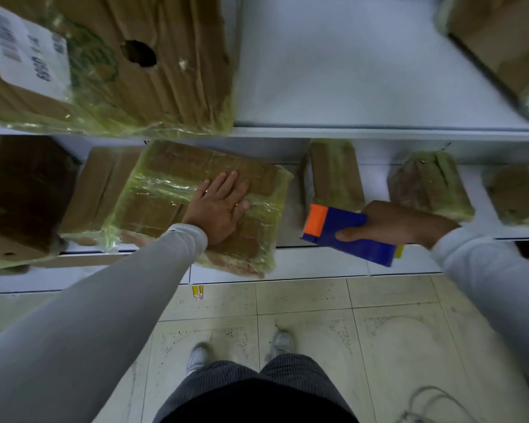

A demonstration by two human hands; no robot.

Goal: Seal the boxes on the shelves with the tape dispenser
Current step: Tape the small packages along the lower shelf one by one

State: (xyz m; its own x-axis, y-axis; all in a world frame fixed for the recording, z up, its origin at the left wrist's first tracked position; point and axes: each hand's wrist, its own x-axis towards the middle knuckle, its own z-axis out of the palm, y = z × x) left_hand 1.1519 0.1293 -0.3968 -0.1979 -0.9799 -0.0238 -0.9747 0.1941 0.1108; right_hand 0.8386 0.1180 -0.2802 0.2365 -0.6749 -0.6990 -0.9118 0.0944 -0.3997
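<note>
— What is the left hand (219, 209) doing?

— It lies flat on a brown box (202, 203) wrapped in shiny yellow-green tape. The fingers (226, 186) are straight and spread out, pressing on the top. They hold nothing.

— Where is that box?

— On the lower shelf (333, 257). Its near corner sticks out over the edge.

— And the right hand (391, 222)?

— Its fingers are curled round the blue tape dispenser (345, 236) with the orange end. It is in the air, to the right of the box, not touching it.

— Any more boxes?

— Yes, a big box (104, 62) with a white label sits on the shelf above.
</note>
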